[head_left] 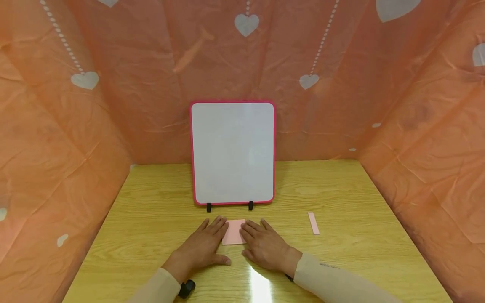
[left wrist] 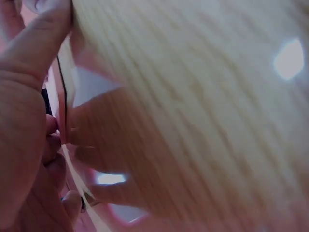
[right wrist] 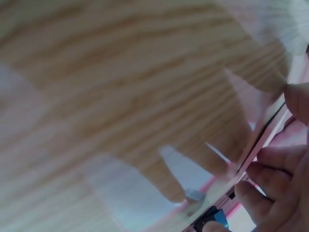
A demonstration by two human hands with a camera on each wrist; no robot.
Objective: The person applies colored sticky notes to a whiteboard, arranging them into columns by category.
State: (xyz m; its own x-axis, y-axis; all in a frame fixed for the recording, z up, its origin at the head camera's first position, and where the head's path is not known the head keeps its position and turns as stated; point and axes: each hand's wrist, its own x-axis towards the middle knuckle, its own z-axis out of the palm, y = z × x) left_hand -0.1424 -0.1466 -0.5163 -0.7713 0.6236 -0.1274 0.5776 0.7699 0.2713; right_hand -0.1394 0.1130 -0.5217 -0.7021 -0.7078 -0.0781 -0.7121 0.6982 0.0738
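A square piece of pink paper lies on the wood-grain table in front of the whiteboard. My left hand rests palm down at its left edge, fingers straight and thumb spread toward the middle. From the other side my right hand lays its fingertips over the paper's right edge. In the left wrist view the left hand shows beside the thin pink paper edge. The right wrist view has the fingers of the right hand extended along the paper's edge. Some of the paper is hidden under the fingers.
A whiteboard with a pink frame stands upright on small black feet behind the hands. To the right lies a narrow pink paper strip. Orange cloth with white hearts encloses the table at the back and sides.
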